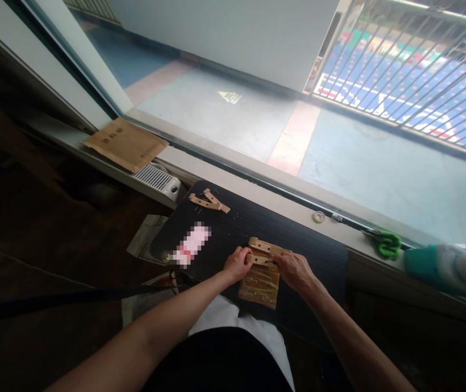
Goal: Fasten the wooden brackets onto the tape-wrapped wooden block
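Observation:
My left hand [238,265] is closed on the left end of a short, light wooden piece [259,261] with dark round holes. At its other end is my right hand [295,272], fingers drawn together in a pinch. Something small and dark shows at those fingertips, too small to name. A second holed wooden piece [262,246] lies just beyond the first, partly covered by my right hand. Beneath and nearer to me is a yellowish-brown, glossy flat piece [259,289] on the black tabletop [298,310].
More holed wooden pieces [210,202] lie at the table's far left, with thin pins nearby. A blurred pink item [193,245] is nearer. The sill holds a tape roll [318,216] and green-handled scissors [388,244]. A brown envelope [127,144] rests on the radiator [159,182].

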A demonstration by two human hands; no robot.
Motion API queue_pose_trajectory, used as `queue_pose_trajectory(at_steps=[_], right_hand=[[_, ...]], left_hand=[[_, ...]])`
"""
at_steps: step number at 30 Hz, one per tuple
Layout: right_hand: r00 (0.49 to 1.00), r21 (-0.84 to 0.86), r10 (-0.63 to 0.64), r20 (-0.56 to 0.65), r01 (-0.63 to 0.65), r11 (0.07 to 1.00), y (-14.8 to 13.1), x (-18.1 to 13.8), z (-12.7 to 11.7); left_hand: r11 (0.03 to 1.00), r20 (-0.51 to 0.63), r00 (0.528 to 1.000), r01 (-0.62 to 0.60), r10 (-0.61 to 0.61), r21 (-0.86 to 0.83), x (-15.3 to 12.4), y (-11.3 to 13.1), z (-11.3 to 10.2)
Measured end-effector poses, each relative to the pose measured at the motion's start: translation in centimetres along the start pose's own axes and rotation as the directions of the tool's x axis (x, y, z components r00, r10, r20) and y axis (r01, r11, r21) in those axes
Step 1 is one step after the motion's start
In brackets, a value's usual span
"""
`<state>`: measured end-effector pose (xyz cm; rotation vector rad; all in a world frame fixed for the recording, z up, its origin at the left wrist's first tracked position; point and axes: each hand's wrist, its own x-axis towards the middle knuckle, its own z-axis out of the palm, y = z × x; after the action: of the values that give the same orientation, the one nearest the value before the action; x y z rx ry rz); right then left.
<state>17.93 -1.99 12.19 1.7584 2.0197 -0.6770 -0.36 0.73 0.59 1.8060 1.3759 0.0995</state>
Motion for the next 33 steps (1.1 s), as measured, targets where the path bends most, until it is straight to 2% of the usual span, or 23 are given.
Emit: queue_pose_trajectory(at_steps=[6, 14, 23, 30, 33], right_hand=[[0.999, -0.035, 0.021, 0.027, -0.020, 0.999, -1.4, 0.4, 0.1], [0.999, -0.074, 0.035, 0.006, -0.034, 0.997, -1.6, 0.6, 0.5], [0.998, -0.074, -0.054, 0.037, 0.057, 0.996, -0.8, 0.5, 0.4], [0.999, -0.068, 0.028, 0.035, -0.026, 0.997, -1.3, 0.4, 0.9], [0.999, -0.072, 0.022, 0.034, -0.019, 0.997, -1.2, 0.3, 0.5]], left_hand=[[1.000, 0.015, 1.000, -0.001, 0.001, -0.006, 0.3, 0.0, 0.0], [0.998, -0.052, 0.997, 0.049, -0.051, -0.042, 0.0, 0.4, 0.7], [0.995, -0.096, 0.992, 0.071, -0.078, -0.068, -0.4, 0.2, 1.5], [0.995, -0.105, 0.993, 0.052, -0.061, -0.083, -0.3, 0.0, 1.6], [0.995, -0.107, 0.993, 0.040, -0.050, -0.093, -0.2, -0.2, 1.7]])
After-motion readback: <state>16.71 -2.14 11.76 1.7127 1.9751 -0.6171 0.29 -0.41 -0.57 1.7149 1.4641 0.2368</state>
